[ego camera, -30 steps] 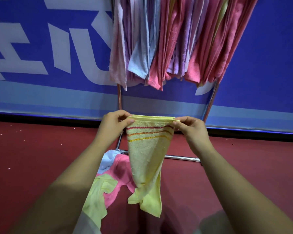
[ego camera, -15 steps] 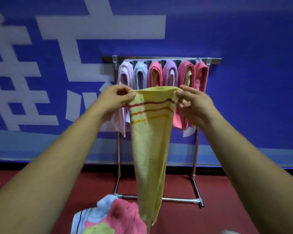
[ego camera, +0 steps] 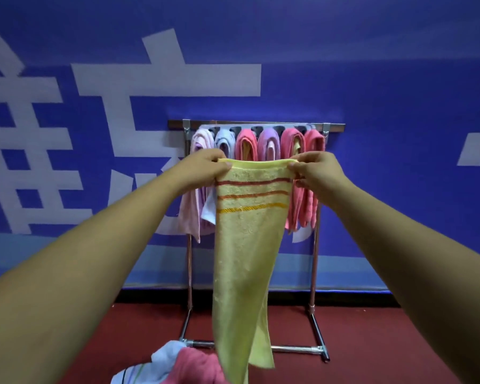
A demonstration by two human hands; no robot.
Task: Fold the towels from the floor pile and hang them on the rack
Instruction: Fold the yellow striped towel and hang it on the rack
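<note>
Your left hand (ego camera: 203, 169) pinches one top corner of the pale yellow terry towel with red and orange stripes (ego camera: 244, 245), thumb in front and fingers curled behind. Your right hand (ego camera: 316, 171) pinches the other corner the same way. Between them the top edge is pulled taut and level. The towel hangs in the air in front of the chrome metal drying rack (ego camera: 313, 273), narrowing towards its lower end, which dangles just above the pile of pink, light blue and striped white towels (ego camera: 178, 364) on the dark red floor (ego camera: 372, 342).

Behind the yellow towel, the rack's top bar carries a row of folded towels (ego camera: 268, 144) — pale pink, light blue, coral and lilac — draped side by side. The rack stands against a blue wall with large white characters (ego camera: 372, 79).
</note>
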